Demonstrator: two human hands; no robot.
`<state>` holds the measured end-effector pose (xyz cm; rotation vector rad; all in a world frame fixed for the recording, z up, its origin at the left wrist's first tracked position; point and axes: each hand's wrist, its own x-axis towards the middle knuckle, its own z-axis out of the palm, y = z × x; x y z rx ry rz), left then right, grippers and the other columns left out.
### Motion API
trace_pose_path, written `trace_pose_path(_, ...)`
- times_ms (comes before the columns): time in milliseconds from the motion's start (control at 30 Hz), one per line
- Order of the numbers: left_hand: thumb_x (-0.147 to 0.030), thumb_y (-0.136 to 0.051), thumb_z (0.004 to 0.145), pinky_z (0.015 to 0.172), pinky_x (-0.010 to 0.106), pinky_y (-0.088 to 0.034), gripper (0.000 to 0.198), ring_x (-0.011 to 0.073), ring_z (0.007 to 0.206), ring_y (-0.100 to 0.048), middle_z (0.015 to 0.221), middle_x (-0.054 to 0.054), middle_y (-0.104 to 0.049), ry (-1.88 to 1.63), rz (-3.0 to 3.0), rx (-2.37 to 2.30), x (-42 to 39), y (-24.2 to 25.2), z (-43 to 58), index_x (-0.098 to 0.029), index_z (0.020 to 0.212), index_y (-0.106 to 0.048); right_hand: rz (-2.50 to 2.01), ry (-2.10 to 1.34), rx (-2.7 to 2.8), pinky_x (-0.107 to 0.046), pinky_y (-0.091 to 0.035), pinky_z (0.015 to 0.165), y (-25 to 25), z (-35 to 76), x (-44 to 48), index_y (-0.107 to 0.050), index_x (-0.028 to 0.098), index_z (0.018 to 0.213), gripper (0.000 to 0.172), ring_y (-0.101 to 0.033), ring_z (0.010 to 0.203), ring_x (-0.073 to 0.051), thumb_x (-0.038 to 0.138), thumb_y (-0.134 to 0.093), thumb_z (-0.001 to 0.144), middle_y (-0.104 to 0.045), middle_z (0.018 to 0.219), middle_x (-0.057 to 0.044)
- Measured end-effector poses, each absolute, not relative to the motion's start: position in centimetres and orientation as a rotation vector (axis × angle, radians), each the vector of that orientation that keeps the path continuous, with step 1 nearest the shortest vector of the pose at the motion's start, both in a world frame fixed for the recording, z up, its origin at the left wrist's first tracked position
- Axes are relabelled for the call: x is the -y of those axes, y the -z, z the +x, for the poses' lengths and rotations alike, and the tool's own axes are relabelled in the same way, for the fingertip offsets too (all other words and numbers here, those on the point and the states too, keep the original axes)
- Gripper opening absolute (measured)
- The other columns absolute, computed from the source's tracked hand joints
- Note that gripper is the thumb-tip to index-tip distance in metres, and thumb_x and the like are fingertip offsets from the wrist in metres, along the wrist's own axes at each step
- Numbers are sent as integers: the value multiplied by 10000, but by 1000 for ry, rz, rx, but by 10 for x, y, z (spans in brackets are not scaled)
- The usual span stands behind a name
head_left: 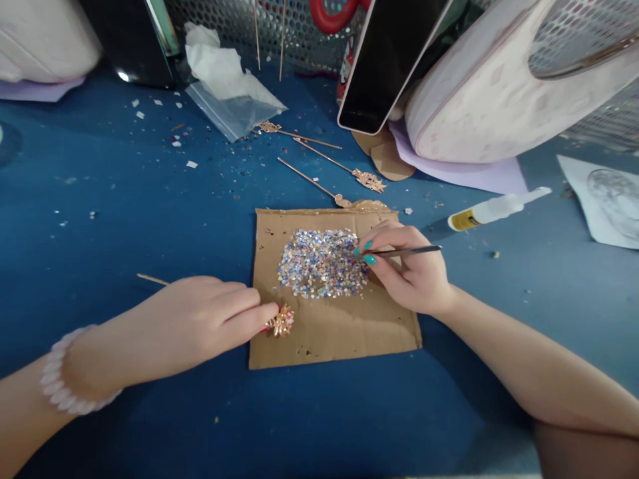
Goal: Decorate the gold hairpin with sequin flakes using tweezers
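Tips of tweezers (415, 251) lost among rhinestones (317, 266); any picked stone too small to tell. Hairpin (283, 322) mid-shaft hidden by left hand (202, 322). Red looped handle (333, 21), 12 o'clock, and sketched sheet (610, 206), 3 o'clock, edge-cut.

gems (319, 266) on cardboard (344, 332), pins (368, 180) behind cardboard, bottle (479, 214) right of cardboard, phone (384, 66) behind pins

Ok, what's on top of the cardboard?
Small shiny stones lie spread on the cardboard. The left hand and right hand cover parts of its edges; what lies beneath them cannot be seen.
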<state>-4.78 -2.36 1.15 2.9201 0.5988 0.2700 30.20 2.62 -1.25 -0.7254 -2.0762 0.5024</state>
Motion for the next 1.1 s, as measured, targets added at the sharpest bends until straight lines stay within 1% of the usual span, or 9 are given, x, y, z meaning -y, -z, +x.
trace_pose_path(133, -119, -439, 1156, 675, 332, -465, 294, 163, 781, -657, 987, -2, -744, -257, 2891, -606, 25, -8, -51, -185, 1402, -586, -791, -522, 2034, -339, -611, 749, 18, 304, -25, -635, 273, 1119, 170, -751, 814, -191, 154, -678, 1006, -729, 916, -15)
trace_pose_path(200, -114, -455, 1146, 683, 338, -474, 307, 168, 793, -665, 1010, 4, -752, -268, 2880, -609, 25, -7, -52, -191, 1412, -587, -792, -518, 2030, -334, -610, 745, 17, 304, -25, -630, 273, 1121, 172, -757, 813, -189, 160, -689, 1005, -736, 911, -10)
trace_pose_path(333, -97, -479, 1127, 681, 339, -455, 316, 169, 779, -643, 975, 6, -735, -261, 2918, -608, 25, -7, -51, -192, 1408, -586, -751, -465, 2107, -327, -623, 709, 12, 301, -27, -638, 257, 1056, 142, -775, 799, -190, 137, -696, 1009, -781, 905, -23)
trace_pose_path(467, -143, -398, 1178, 669, 350, -440, 269, 174, 756, -616, 930, -1, -698, -280, 2942, -592, 24, -9, -49, -169, 1373, -581, -771, -357, 2189, -363, -637, 726, 7, 299, -28, -636, 246, 985, 175, -780, 811, -211, 73, -655, 990, -802, 905, -43)
trace_pose_path(600, -152, -371, 1187, 665, 348, -430, 274, 166, 738, -603, 910, -11, -687, -269, 2951, -589, 24, -10, -48, -172, 1359, -583, -821, -300, 2162, -358, -629, 718, 5, 299, -27, -628, 250, 993, 183, -765, 796, -210, 70, -653, 978, -795, 892, -40)
trace_pose_path(733, -158, -367, 1190, 654, 353, -429, 269, 172, 730, -608, 901, -18, -675, -262, 2943, -601, 25, -10, -48, -177, 1352, -581, -794, -362, 2180, -352, -642, 723, 5, 300, -26, -633, 245, 1001, 171, -783, 804, -212, 80, -671, 983, -794, 896, -49)
trace_pose_path(967, -190, -374, 1188, 591, 375, -399, 275, 180, 665, -588, 834, -8, -656, -358, 2896, -581, 23, -5, -49, -172, 1283, -631, -730, -407, 2197, -362, -650, 716, 6, 301, -27, -642, 244, 1010, 180, -781, 779, -216, 74, -675, 961, -777, 870, -44)
trace_pose_path(1100, -195, -366, 1195, 605, 380, -406, 284, 186, 687, -606, 866, -1, -684, -362, 2895, -586, 23, -3, -49, -176, 1312, -624, -716, -387, 2199, -367, -651, 725, 6, 302, -27, -647, 236, 1004, 176, -781, 778, -219, 70, -680, 956, -778, 860, -51)
